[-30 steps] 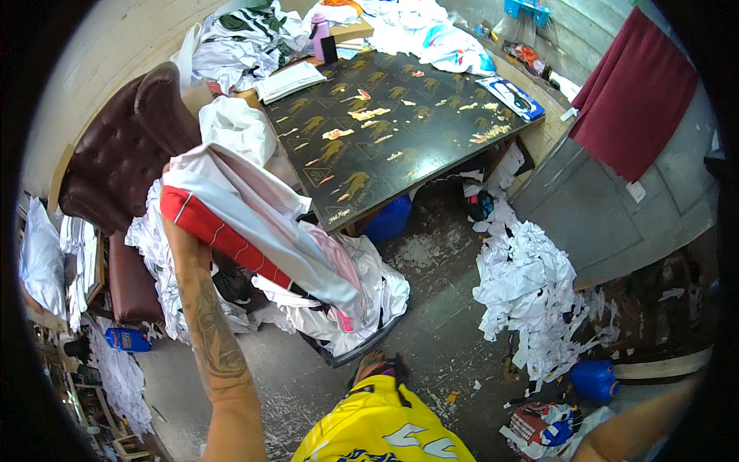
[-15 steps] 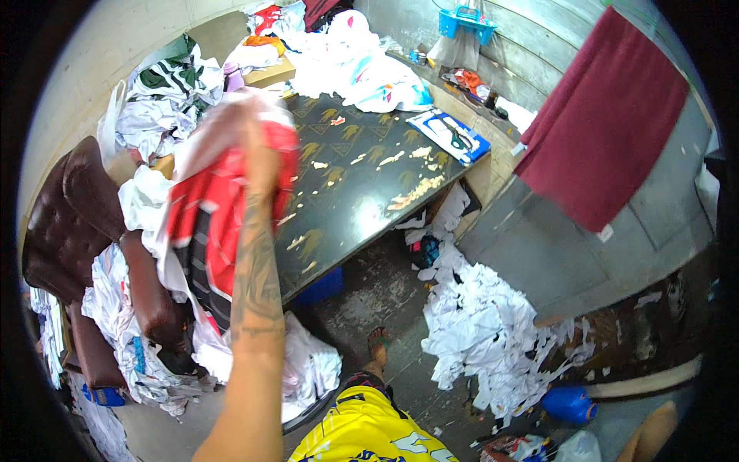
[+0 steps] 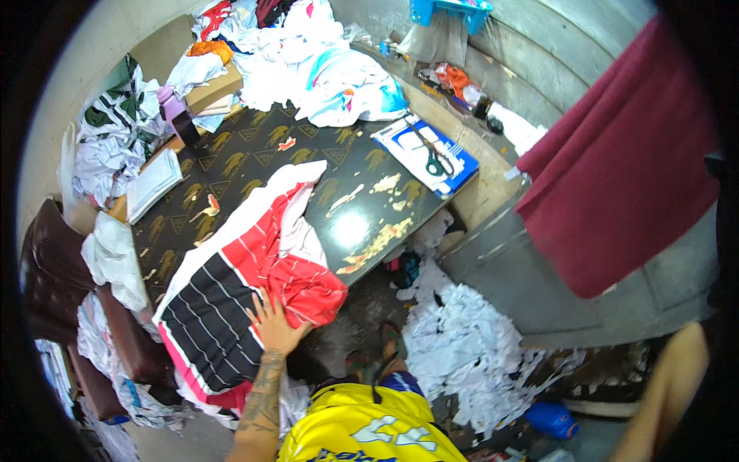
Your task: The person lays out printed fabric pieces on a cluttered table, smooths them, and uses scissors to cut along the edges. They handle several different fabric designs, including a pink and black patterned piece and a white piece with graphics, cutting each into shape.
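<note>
My left hand (image 3: 273,323) lies with fingers spread on a red, black and white striped garment (image 3: 212,319), where its black and red panels meet. The garment is laid over the near left part of the black table (image 3: 208,173) and hangs past the front edge. My right arm (image 3: 666,385) shows at the right edge; I cannot make out its hand. Dark-handled scissors (image 3: 436,163) rest on a blue and white flat package (image 3: 460,171) at the table's right end.
White garments (image 3: 346,85) are heaped behind, beside a box (image 3: 212,94) and purple bottle (image 3: 171,108). A brown armchair (image 3: 58,254) is left. A maroon cloth (image 3: 608,177) hangs over a grey panel (image 3: 570,308). Paper-like scraps (image 3: 462,354) and a blue container (image 3: 550,420) lie on the floor.
The garment was held up at the left, then swung over the table; now it lies spread there. My left hand has come down onto it with fingers apart. The view has shifted toward the table.
</note>
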`<state>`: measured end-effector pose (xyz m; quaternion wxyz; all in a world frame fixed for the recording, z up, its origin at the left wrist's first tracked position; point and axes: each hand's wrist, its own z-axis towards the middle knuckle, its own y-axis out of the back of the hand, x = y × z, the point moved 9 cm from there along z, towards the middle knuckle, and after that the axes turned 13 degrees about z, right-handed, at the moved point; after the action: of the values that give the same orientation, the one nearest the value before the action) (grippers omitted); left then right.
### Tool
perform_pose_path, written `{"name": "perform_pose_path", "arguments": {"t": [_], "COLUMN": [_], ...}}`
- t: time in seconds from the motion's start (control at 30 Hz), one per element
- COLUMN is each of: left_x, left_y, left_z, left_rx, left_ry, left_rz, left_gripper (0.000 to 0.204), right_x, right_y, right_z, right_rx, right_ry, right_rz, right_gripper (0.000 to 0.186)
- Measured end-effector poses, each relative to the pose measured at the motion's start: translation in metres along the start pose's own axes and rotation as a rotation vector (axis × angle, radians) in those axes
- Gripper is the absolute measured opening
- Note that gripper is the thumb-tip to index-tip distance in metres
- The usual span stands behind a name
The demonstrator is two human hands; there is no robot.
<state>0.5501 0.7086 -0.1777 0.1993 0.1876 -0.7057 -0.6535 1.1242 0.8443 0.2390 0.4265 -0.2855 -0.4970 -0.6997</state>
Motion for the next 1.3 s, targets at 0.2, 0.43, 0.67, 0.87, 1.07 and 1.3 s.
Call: {"name": "perform_pose_path", "arguments": {"t": [0.2,0.43,0.67,0.87,1.07,1.3], "left_x": [0.009,-0.008,-0.074,-0.112,-0.092,-0.036], "left_y": [-0.006,0.004,0.008,0.094,0.046,-0.001], "left_z": [0.087,0.119,0.225,0.287,0.129,0.047], "left_rx": [0.136,0.209,0.292,-0.390,-0.128,-0.042], "left_ry": [0.238,0.630,0.873,0.170,0.642,0.786], "left_rz": [-0.052,-0.001,-0.019,-0.478,-0.103,0.119], "left_gripper": [0.130,0.127,0.124,0.092,0.093,0.088], "right_x": [0.055,-0.247,-0.325,-0.332,-0.355,-0.348], "right_y": [-0.126,-0.403,-0.459,-0.407,-0.354,-0.358], "right_z": [0.204,0.308,0.349,0.376,0.360,0.369], "right_rx": [0.011,0.316,0.622,0.687,0.575,0.525], "right_ry": [0.414,0.003,0.051,-0.266,0.038,0.097], "right_rz": [0.211,-0.148,-0.562,-0.079,-0.319,-0.452], "right_gripper": [0.009,0.040,0.049,0.037,0.042,0.041]}}
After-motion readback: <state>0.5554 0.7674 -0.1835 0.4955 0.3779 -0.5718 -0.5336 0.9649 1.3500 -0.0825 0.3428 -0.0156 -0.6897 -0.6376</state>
